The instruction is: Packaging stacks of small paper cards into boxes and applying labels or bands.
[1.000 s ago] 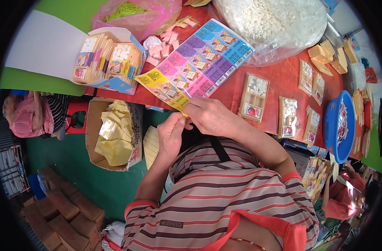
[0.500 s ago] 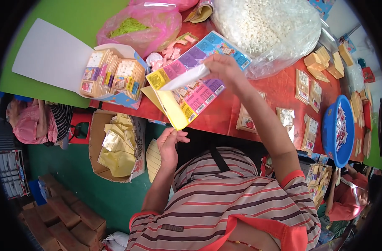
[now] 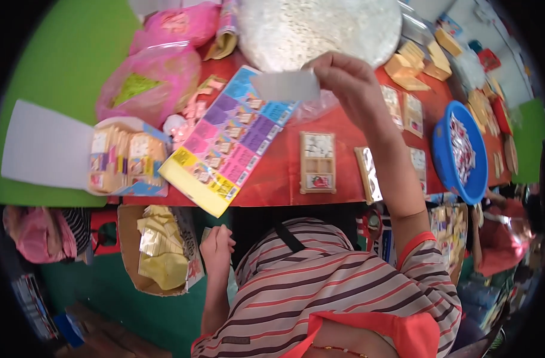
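My right hand is raised over the table, pinching a whitish peeled sticker by its right end. The sticker is blurred and only its pale side shows. Below it a colourful sticker sheet lies slantwise, with rows of yellow, pink, purple and blue labels. Its bare yellow backing strip reaches past the table's front edge. My left hand is below that edge, fingers curled in, with nothing seen in them. Right of the sheet lies a small wooden tray with white pieces and a strawberry picture.
An open box of filled trays stands at left, near a pink bag of green pieces. A big clear bag of white pieces is at the back. A blue basin stands right. A carton of yellow paper scraps is below.
My right hand has lifted the sticker off the sheet. My left hand has let go of the sheet's corner and dropped lower. The sheet now lies flatter, and the whole view has shifted.
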Demonstrator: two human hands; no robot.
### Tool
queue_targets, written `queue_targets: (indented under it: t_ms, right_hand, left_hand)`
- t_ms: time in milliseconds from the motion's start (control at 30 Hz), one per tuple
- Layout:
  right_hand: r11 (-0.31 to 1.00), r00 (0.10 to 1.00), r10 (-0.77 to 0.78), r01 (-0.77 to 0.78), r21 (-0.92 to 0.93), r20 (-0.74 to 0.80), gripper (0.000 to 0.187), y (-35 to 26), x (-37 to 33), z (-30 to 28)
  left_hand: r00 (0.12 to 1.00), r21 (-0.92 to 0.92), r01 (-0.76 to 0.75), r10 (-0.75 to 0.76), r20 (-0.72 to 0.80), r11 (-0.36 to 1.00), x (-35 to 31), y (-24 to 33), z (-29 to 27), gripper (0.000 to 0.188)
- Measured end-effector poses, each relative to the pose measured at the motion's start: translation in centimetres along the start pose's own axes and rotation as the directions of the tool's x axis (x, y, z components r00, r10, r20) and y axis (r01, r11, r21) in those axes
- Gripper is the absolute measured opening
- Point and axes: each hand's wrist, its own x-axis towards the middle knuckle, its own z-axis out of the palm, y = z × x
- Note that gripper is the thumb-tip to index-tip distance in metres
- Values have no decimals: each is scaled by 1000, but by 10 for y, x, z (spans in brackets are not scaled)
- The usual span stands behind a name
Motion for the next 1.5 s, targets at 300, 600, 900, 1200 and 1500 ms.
queue_targets:
  t_ms: [300, 600, 900, 1200, 1500]
  right_hand:
    - [374, 843, -177, 536, -757, 509, 21, 17, -151, 48]
    - [660, 988, -36, 136, -739, 150, 32, 25, -200, 20]
    - [605, 960, -252, 57, -794, -122, 53, 4, -172, 23]
    - [842, 974, -105, -21, -539, -202, 13, 48, -197, 34]
    - [578, 986, 72, 79, -812, 147, 11, 19, -192, 26]
  left_hand:
    - [677, -852, 439, 518, 523, 286, 16, 118, 91, 51]
    - [751, -848, 402, 405, 521, 346, 27, 114, 131, 40]
    - [670, -576, 7, 423, 609, 818, 16, 118, 125, 35]
    - [606, -608, 161, 408, 683, 777, 3, 97, 148, 35]
    - [501, -364, -698, 784, 367, 617, 3, 114, 115, 22]
